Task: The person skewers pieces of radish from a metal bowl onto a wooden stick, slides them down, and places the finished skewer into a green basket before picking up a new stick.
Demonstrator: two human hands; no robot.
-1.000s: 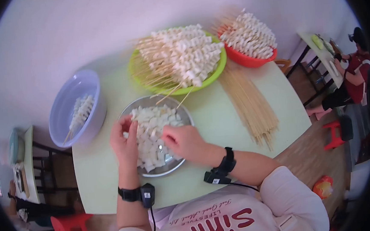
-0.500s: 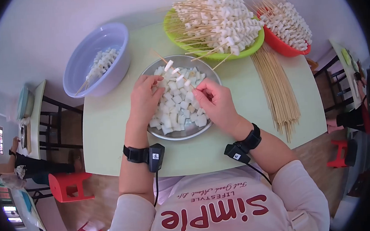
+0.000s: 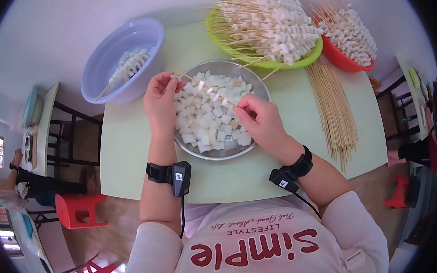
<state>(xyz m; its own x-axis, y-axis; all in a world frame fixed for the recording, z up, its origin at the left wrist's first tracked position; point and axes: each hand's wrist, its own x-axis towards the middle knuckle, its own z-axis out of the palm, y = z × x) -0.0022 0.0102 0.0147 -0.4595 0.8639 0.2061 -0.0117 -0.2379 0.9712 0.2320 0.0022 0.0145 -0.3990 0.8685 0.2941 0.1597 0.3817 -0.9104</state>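
Observation:
A metal bowl [image 3: 258, 83] full of white food cubes [image 3: 209, 119] sits on the pale green table [image 3: 128, 143] in front of me. A thin bamboo skewer [image 3: 209, 90] with a few white cubes threaded on it lies across above the bowl. My left hand [image 3: 160, 102] pinches its far tip at the bowl's left rim. My right hand [image 3: 258, 121] grips its near end over the bowl's right side.
A lavender bowl [image 3: 116, 57] with a few finished skewers stands at the back left. A green bowl [image 3: 261, 27] and a red bowl [image 3: 346, 39] are heaped with finished skewers. Bare skewers [image 3: 333, 108] lie on the right. Red stools [image 3: 76, 210] and another person [image 3: 9, 181] are on the left.
Both hands left the cubes in the bowl and now hold a skewer between them. My left hand slid out to the skewer's tip. The view shifted down and left.

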